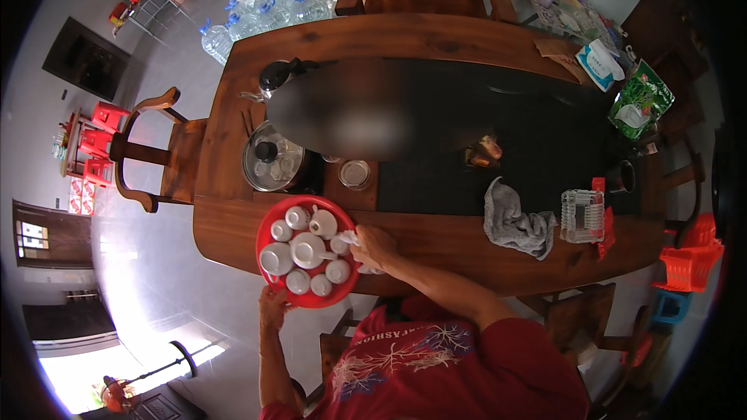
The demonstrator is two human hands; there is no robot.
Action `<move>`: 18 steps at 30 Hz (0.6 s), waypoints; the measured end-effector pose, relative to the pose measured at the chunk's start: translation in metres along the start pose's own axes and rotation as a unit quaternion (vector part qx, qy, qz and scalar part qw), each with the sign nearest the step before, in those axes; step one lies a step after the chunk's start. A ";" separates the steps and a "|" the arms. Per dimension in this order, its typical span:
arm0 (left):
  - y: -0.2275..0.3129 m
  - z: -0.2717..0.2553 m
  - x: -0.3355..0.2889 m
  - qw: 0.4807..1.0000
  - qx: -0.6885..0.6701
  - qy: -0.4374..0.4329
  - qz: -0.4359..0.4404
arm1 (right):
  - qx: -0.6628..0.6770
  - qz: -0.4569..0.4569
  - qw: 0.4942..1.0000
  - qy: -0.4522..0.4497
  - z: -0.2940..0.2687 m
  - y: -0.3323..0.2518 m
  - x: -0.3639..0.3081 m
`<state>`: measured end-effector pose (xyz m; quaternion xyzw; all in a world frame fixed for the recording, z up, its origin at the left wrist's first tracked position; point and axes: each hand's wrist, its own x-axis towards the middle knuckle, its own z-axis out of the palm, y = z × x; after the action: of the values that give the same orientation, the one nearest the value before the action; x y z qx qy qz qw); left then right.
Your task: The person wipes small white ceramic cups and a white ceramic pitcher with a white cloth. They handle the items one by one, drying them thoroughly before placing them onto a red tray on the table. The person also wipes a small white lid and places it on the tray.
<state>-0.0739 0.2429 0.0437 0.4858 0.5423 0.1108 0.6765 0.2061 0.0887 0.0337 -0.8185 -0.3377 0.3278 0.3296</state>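
Note:
A round red plastic tray (263, 266) hangs over the table's near left edge. On it stand several white cups (297, 218) and a white lidded bowl or pitcher (307, 249) with a handle. My left hand (272, 305) grips the tray's near rim, fingers closed round it. At the tray's right side, my right hand (375, 247) is closed on a crumpled white cloth (369, 267). Part of that cloth reaches over the rim next to the cups. The fingertips of my right hand are partly hidden.
The wooden table (436, 225) bears a glass-lidded pot (261, 175), a kettle (274, 78), a glass dish (354, 174), a grey towel (517, 222) and a clear basket (582, 216). A wooden chair (180, 159) stands at left, water jugs (268, 12) beyond. The table's middle is blurred.

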 end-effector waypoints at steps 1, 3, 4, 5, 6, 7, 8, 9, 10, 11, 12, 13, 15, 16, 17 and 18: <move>-0.004 0.004 -0.008 1.000 -0.027 -0.011 0.004 | -0.005 -0.001 1.000 0.005 -0.002 0.007 -0.009; -0.016 0.017 -0.025 0.998 -0.059 -0.013 0.009 | -0.011 -0.002 1.000 0.001 -0.013 0.020 -0.027; -0.021 0.025 -0.032 0.997 -0.075 -0.016 0.015 | -0.010 0.000 1.000 -0.005 -0.021 0.023 -0.037; -0.027 0.032 -0.037 0.996 -0.080 -0.024 0.017 | -0.011 0.002 1.000 -0.011 -0.029 0.030 -0.046; -0.033 0.039 -0.041 0.996 -0.084 -0.032 0.019 | -0.019 0.001 1.000 -0.005 -0.034 0.040 -0.054; -0.039 0.048 -0.047 0.995 -0.089 -0.039 0.020 | -0.027 0.001 1.000 0.001 -0.039 0.050 -0.061; -0.040 0.057 -0.052 0.996 -0.078 -0.041 0.015 | -0.034 0.001 0.999 0.008 -0.045 0.058 -0.066; -0.039 0.069 -0.057 0.997 -0.068 -0.040 0.011 | -0.039 0.013 0.999 0.017 -0.053 0.063 -0.072; -0.038 0.082 -0.061 0.998 -0.058 -0.038 0.007 | -0.025 0.020 0.999 0.019 -0.064 0.071 -0.079; -0.037 0.096 -0.065 0.997 -0.059 -0.048 0.014 | -0.014 0.026 0.999 0.024 -0.077 0.076 -0.086; -0.038 0.111 -0.067 0.996 -0.064 -0.059 0.023 | -0.003 0.031 0.999 0.029 -0.088 0.084 -0.092; -0.039 0.125 -0.070 0.996 -0.064 -0.054 0.017 | -0.006 0.044 0.999 0.029 -0.095 0.098 -0.094; -0.029 0.151 -0.075 0.997 -0.060 -0.053 0.010 | -0.015 0.088 0.995 0.039 -0.115 0.104 -0.098; -0.025 0.161 -0.077 0.997 -0.058 -0.054 0.011 | -0.015 0.084 0.995 0.044 -0.122 0.105 -0.095; -0.023 0.172 -0.078 0.997 -0.058 -0.057 0.010 | -0.019 0.083 0.995 0.049 -0.131 0.108 -0.094; -0.023 0.180 -0.076 0.997 -0.046 -0.057 0.010 | -0.022 0.081 0.995 0.054 -0.139 0.110 -0.093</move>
<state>0.0395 0.0827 0.0627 0.4654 0.4920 0.1143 0.7268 0.2969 -0.0887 0.0582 -0.8669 -0.2586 0.3009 0.3017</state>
